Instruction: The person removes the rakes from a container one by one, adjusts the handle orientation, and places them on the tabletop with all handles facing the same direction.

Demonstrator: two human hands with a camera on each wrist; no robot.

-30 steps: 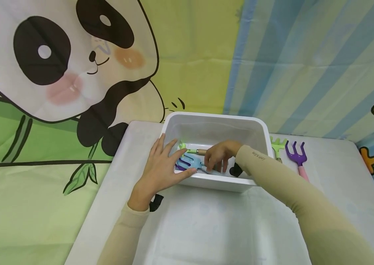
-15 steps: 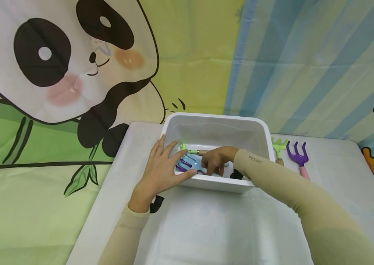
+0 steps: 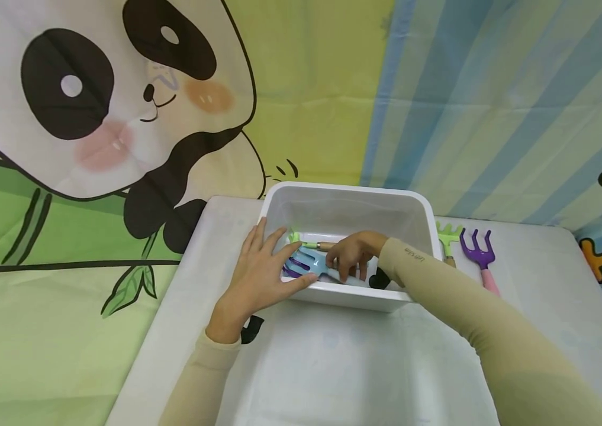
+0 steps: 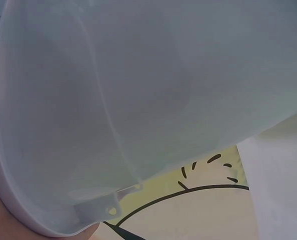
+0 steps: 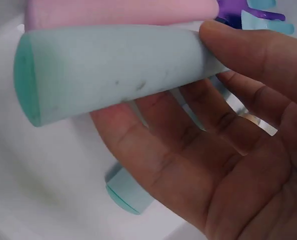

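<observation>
In the head view, my right hand (image 3: pixel 353 255) reaches into a white plastic bin (image 3: pixel 351 290). Its thumb and fingers pinch the pale handle (image 5: pixel 118 67) of a light blue garden hand fork (image 3: pixel 311 261). The handle's teal end sticks out past the fingers in the right wrist view. Alongside lies a pink handle (image 5: pixel 118 12), and a second pale handle (image 5: pixel 131 192) shows below the fingers. Purple tines (image 3: pixel 296 267) lie by the blue fork's head. My left hand (image 3: pixel 258 269), fingers spread, rests on the bin's front left corner; the left wrist view shows mostly the bin wall (image 4: pixel 153 90).
A green rake (image 3: pixel 311 244) with a wooden handle lies farther back in the bin. Right of the bin, a green rake (image 3: pixel 448 238) and a purple fork (image 3: pixel 479 254) with a pink handle lie on the white table (image 3: pixel 540 307). A patterned cloth (image 3: pixel 311 118) hangs behind.
My right hand has shifted a little left and then slightly back right inside the bin, its fingers at the pale handle. The left hand stays on the bin's corner.
</observation>
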